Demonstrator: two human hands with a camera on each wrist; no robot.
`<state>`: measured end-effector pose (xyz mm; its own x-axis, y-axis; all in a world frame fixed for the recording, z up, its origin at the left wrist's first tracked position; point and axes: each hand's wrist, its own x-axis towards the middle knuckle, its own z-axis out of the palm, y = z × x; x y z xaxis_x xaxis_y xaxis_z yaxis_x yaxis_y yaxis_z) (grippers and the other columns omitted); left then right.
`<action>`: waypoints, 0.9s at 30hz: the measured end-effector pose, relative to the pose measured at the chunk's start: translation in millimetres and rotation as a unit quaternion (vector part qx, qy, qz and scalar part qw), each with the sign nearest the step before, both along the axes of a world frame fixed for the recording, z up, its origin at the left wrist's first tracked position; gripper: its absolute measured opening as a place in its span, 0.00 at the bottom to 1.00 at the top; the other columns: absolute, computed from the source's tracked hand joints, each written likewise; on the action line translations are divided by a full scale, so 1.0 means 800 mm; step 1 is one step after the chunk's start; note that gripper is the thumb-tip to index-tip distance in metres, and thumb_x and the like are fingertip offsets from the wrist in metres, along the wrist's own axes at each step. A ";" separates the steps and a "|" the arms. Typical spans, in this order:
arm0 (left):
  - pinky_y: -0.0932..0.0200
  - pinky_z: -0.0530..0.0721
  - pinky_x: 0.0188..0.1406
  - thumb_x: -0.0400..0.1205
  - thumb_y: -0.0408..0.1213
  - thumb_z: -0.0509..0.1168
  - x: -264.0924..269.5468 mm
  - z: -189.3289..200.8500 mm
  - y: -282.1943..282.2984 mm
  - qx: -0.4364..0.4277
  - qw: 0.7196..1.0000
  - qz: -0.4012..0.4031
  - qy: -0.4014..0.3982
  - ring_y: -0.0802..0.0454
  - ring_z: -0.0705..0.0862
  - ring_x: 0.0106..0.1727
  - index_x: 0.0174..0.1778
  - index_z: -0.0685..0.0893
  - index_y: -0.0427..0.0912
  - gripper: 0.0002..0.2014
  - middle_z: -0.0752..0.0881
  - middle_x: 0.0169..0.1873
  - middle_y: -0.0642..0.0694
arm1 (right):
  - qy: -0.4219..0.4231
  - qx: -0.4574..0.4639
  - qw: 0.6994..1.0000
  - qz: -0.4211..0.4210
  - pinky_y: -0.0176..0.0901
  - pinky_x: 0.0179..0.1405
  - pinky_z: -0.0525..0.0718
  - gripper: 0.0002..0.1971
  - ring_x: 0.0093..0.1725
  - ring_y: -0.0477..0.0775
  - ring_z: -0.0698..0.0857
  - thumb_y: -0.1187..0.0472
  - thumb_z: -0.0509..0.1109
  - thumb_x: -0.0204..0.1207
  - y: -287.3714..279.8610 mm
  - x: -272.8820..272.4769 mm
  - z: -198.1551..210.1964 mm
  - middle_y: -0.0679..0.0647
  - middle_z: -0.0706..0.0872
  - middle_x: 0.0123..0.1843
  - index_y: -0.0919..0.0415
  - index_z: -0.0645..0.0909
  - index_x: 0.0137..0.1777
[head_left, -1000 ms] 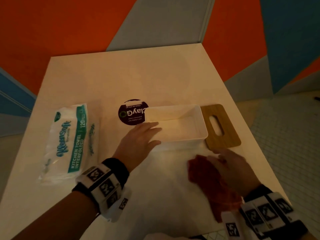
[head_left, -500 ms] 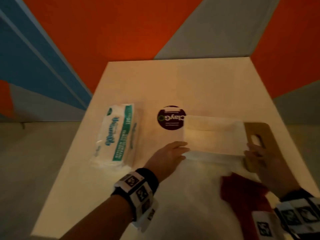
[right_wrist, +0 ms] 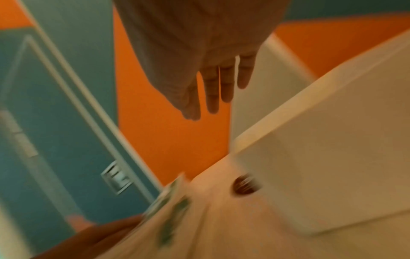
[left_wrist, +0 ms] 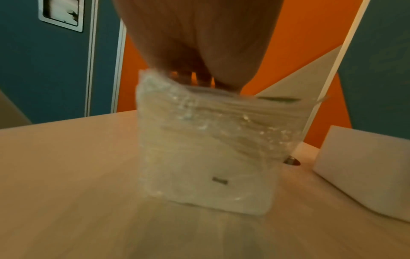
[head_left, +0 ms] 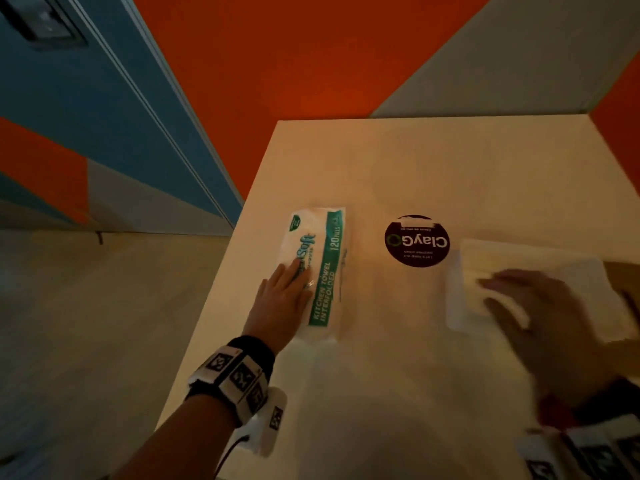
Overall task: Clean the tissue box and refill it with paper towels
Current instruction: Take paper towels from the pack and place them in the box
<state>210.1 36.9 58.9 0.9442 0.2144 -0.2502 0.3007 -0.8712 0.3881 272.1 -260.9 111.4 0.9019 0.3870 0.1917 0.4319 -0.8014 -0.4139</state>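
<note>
table, pale top, carries everything. white tissue box sits at the right edge w/ its lid off, blurred. paper towel pack, clear wrap w/ green band, lies flat left of centre, well apart from the box. round dark sticker on the tabletop btwn pack and box. left hand rests flat on the pack's near end, fingers straight, not gripping. right hand hovers over the box, fingers extended, holding nothing.
</note>
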 end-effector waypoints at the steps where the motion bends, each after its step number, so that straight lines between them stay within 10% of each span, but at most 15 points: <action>1: 0.39 0.55 0.80 0.77 0.54 0.39 -0.003 -0.002 0.005 -0.010 1.000 -0.011 -0.003 0.43 0.51 0.82 0.76 0.60 0.48 0.30 0.56 0.81 0.46 | 0.013 0.028 0.999 0.027 0.58 0.50 0.81 0.22 0.48 0.69 0.85 0.47 0.55 0.77 0.024 0.002 0.008 0.64 0.87 0.49 0.61 0.85 0.50; 5: 0.39 0.49 0.79 0.67 0.70 0.21 -0.007 -0.015 0.016 0.022 0.996 -0.087 0.000 0.45 0.43 0.82 0.78 0.49 0.54 0.44 0.47 0.82 0.50 | 0.213 0.082 0.970 0.080 0.40 0.52 0.72 0.12 0.57 0.60 0.81 0.61 0.62 0.80 0.137 0.017 -0.037 0.62 0.85 0.57 0.63 0.83 0.57; 9: 0.34 0.50 0.78 0.66 0.67 0.14 -0.013 -0.024 0.017 0.046 0.992 -0.114 -0.019 0.46 0.37 0.78 0.77 0.44 0.53 0.44 0.47 0.82 0.46 | 0.410 0.230 0.880 -0.074 0.58 0.58 0.79 0.13 0.49 0.62 0.82 0.59 0.61 0.80 0.208 0.026 -0.064 0.66 0.85 0.49 0.64 0.84 0.44; 12: 0.29 0.56 0.74 0.72 0.64 0.18 -0.015 -0.022 0.018 0.042 0.992 -0.123 -0.002 0.39 0.49 0.81 0.78 0.48 0.50 0.41 0.52 0.81 0.43 | 0.481 0.357 0.778 -0.189 0.58 0.56 0.83 0.11 0.45 0.61 0.83 0.61 0.64 0.79 0.228 0.023 -0.077 0.66 0.85 0.48 0.68 0.84 0.50; 17: 0.26 0.76 0.57 0.82 0.55 0.30 -0.017 -0.020 0.017 0.084 0.989 -0.122 0.011 0.35 0.73 0.72 0.73 0.64 0.45 0.30 0.74 0.73 0.38 | 0.504 0.451 0.696 -0.241 0.46 0.42 0.85 0.08 0.39 0.57 0.84 0.65 0.66 0.77 0.229 0.022 -0.081 0.61 0.86 0.41 0.70 0.83 0.50; 24: 0.27 0.78 0.55 0.83 0.54 0.31 -0.018 -0.024 0.018 0.088 0.990 -0.111 -0.011 0.36 0.75 0.70 0.72 0.67 0.45 0.30 0.76 0.72 0.40 | 0.521 0.456 0.668 -0.273 0.32 0.20 0.81 0.09 0.26 0.48 0.85 0.63 0.68 0.76 0.230 0.022 -0.088 0.50 0.87 0.21 0.61 0.80 0.34; 27: 0.27 0.79 0.54 0.82 0.54 0.32 -0.017 -0.022 0.018 0.084 0.990 -0.112 -0.005 0.36 0.76 0.70 0.71 0.68 0.45 0.30 0.77 0.71 0.40 | 0.507 0.432 0.697 -0.267 0.38 0.28 0.83 0.07 0.31 0.50 0.85 0.64 0.68 0.75 0.230 0.025 -0.084 0.55 0.87 0.31 0.61 0.80 0.35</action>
